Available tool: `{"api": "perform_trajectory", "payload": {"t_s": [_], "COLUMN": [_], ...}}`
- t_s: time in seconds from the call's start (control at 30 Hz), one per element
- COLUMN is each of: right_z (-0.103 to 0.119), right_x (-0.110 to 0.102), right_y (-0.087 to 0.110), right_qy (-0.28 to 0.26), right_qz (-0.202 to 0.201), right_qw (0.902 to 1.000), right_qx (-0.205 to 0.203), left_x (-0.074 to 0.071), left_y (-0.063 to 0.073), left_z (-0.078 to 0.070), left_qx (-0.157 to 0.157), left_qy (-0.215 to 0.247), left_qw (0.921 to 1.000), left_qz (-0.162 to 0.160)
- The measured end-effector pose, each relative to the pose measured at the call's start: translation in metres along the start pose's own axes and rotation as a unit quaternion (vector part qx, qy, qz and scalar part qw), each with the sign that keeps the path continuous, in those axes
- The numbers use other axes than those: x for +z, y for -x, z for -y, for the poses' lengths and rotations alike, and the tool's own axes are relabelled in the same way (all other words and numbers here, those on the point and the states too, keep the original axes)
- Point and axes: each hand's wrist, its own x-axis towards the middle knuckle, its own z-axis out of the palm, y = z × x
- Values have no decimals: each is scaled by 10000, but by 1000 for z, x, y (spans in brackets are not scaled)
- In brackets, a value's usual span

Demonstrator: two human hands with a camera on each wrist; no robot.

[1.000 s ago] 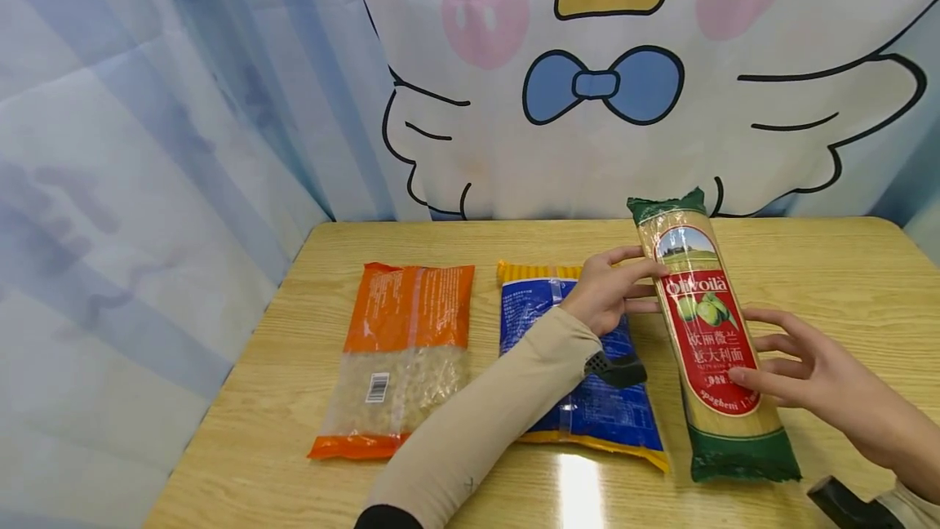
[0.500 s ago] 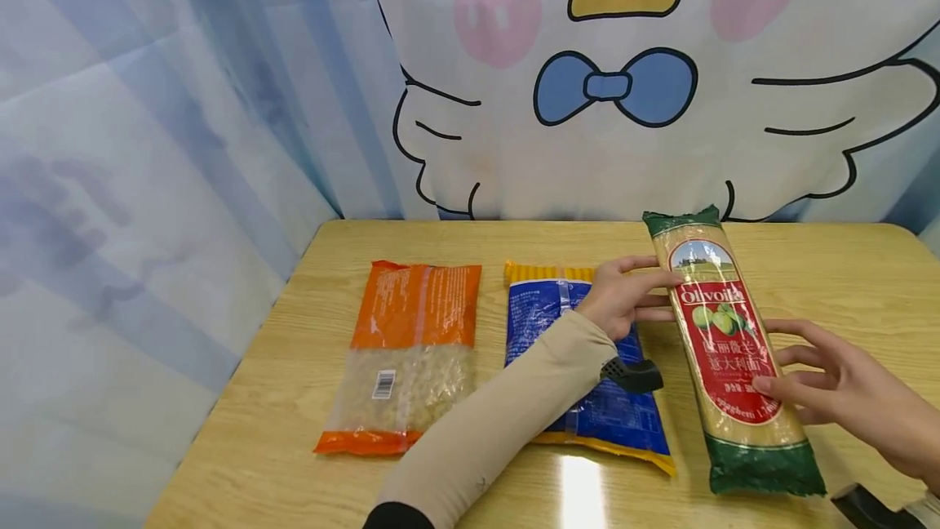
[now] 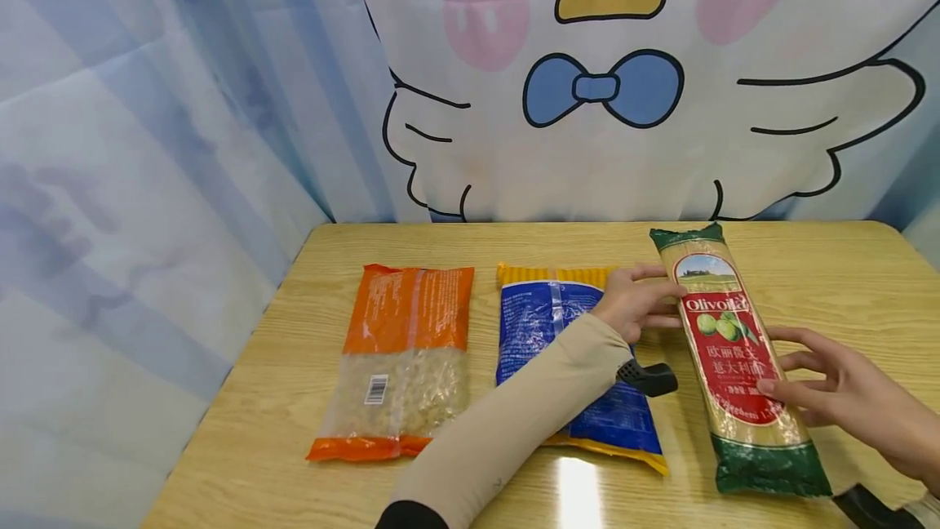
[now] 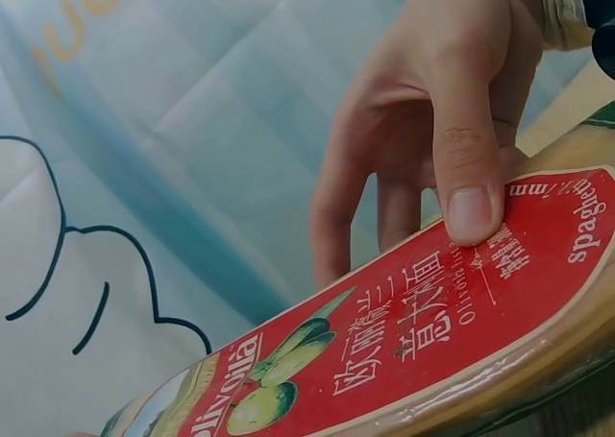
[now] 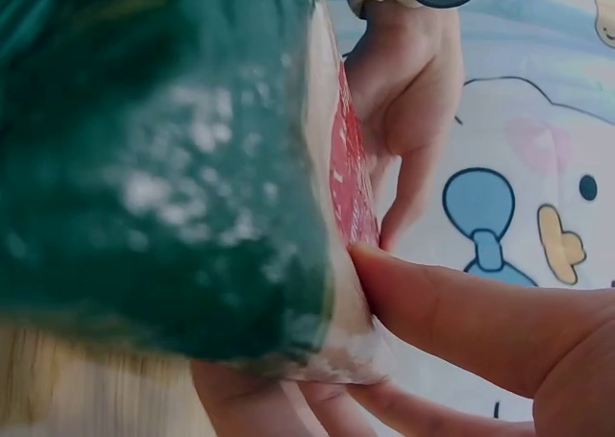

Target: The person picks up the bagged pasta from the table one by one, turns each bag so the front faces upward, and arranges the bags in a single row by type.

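A long packet of spaghetti [image 3: 727,349], with green ends and a red label, lies slanted close over the right side of the table. My left hand [image 3: 637,300] holds its left edge near the top, thumb on the label. Lower down on the right edge, my right hand [image 3: 844,390] grips it with the thumb on the label and fingers beneath. In the left wrist view, the right hand's thumb [image 4: 469,178] presses the red label. The right wrist view has the packet's green end [image 5: 173,187] up close, with the left hand [image 5: 408,101] behind it.
A blue and yellow bag [image 3: 543,317] lies left of the spaghetti, partly under my left forearm. Farther left is an orange bag [image 3: 411,308] with a clear lower part. A printed curtain [image 3: 595,162] hangs along the table's back edge [image 3: 514,225].
The spaghetti packet has come down toward the table and slightly to the right, with both hands still holding it. The two bags have stayed in place.
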Motion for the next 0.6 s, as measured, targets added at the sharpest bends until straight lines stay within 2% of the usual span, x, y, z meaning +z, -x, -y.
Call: {"api": "perform_trajectory", "payload": {"t_s": [0.3,0.6], "right_z": [-10,-18], "right_x": [-2,-3], "right_y": [-6,-14], "right_qy": [201,765], "right_qz": [186,362], "right_qw": [9993,9956], "right_qx": [235,400], "left_x": [12,18], "left_y": [-5,-7], "left_z": [14,19], "left_qx": [-282,-533], "left_qy": [-285,-350], "left_qw": [9988,9979], "left_qz": [-265,-92]}}
